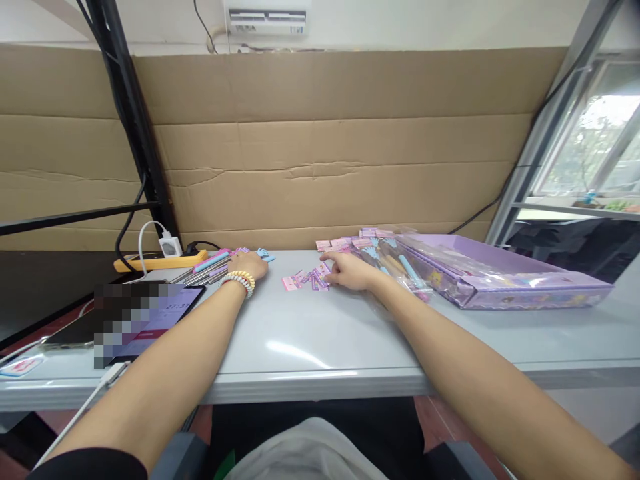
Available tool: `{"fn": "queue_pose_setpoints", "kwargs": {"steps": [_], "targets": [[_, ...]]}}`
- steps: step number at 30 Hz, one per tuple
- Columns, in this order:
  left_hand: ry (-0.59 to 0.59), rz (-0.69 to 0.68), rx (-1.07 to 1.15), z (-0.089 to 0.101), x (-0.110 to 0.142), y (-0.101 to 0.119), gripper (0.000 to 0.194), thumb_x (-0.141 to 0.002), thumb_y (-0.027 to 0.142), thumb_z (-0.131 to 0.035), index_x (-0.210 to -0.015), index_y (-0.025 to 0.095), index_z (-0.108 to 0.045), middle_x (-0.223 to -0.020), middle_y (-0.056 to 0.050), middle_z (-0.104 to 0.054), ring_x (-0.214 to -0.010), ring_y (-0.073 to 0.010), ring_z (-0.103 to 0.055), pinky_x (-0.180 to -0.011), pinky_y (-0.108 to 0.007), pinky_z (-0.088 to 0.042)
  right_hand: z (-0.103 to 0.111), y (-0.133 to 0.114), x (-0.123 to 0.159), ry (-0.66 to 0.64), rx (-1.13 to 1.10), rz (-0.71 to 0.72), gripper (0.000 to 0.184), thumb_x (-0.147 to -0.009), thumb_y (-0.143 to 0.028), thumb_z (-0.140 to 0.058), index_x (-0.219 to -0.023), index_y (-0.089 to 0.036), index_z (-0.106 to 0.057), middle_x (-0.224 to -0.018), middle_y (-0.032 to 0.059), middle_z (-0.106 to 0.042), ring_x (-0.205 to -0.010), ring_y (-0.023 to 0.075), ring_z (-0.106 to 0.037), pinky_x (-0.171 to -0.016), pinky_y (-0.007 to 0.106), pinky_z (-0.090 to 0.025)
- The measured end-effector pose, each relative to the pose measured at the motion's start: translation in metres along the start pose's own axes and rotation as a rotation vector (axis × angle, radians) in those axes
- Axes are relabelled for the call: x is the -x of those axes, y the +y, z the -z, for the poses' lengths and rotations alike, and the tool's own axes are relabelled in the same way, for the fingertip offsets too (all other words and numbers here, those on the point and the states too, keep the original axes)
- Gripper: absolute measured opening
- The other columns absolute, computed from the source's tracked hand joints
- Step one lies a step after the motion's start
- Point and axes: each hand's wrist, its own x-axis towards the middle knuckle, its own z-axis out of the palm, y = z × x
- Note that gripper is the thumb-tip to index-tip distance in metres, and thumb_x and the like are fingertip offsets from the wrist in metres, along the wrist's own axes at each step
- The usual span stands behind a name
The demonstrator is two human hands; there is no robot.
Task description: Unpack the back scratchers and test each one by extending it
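My left hand [249,265], with coiled bands on its wrist, rests at the pile of telescopic back scratchers [213,263], which have metal rods and pink, blue and purple grips. Its fingers are mostly hidden behind the back of the hand. One blue hand-shaped scratcher end [263,253] shows just past it. Over the middle of the table, my right hand [350,271] has its index finger stretched out and thumb apart, beside small pink and purple printed cards [320,276]. Bagged back scratchers [411,270] with pink header cards lie to the right of that hand.
A purple printed box [530,297] stands on the right of the table [310,340]. At left lie a phone [160,320], a dark device [120,303], white cables and a yellow power strip [160,261] with a charger [171,245]. Cardboard [340,147] closes off the back.
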Motion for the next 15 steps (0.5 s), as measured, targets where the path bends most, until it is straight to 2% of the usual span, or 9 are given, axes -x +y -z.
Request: {"fn": "queue_pose_setpoints", "kwargs": {"steps": [4,7,11,15], "targets": [[0.065,-0.037,-0.037,0.0017,-0.0001,-0.0028,0.039,-0.075,0.023,-0.045,-0.106,0.009,-0.063,-0.111,-0.020,-0.061,-0.107,-0.0316,-0.054,-0.086,-0.040,-0.045,-0.0004,0.0006,-0.0009,0.005,0.012,0.011,0.051,-0.076,-0.023,-0.060,-0.124,-0.012,-0.047,-0.076,0.0026,-0.064,-0.065,0.0128,-0.056,-0.058,0.022,-0.038],[0.112,-0.042,-0.077,0.0008,-0.0007,-0.0040,0.035,-0.074,0.019,-0.046,-0.103,0.010,-0.064,-0.102,-0.020,-0.064,-0.102,-0.0305,-0.057,-0.082,-0.039,-0.046,-0.0006,0.0012,-0.0013,-0.005,0.005,0.022,0.051,-0.076,-0.023,-0.059,-0.123,-0.012,-0.047,-0.076,0.0025,-0.064,-0.065,0.0127,-0.056,-0.059,0.022,-0.038],[0.144,-0.049,-0.099,-0.0005,-0.0011,-0.0044,0.034,-0.074,0.018,-0.047,-0.102,0.010,-0.064,-0.102,-0.020,-0.064,-0.102,-0.0302,-0.057,-0.082,-0.038,-0.046,0.0003,0.0000,-0.0002,-0.007,0.004,0.023,0.050,-0.076,-0.024,-0.059,-0.123,-0.012,-0.048,-0.079,0.0036,-0.065,-0.067,0.0132,-0.056,-0.059,0.022,-0.038],[0.123,-0.046,-0.103,-0.0002,-0.0005,-0.0048,0.036,-0.074,0.019,-0.047,-0.105,0.008,-0.063,-0.107,-0.022,-0.061,-0.106,-0.0318,-0.054,-0.081,-0.039,-0.046,0.0012,-0.0025,0.0009,-0.001,0.016,0.018,0.053,-0.076,-0.023,-0.059,-0.125,-0.011,-0.046,-0.079,0.0041,-0.065,-0.068,0.0138,-0.056,-0.060,0.022,-0.038]]}}
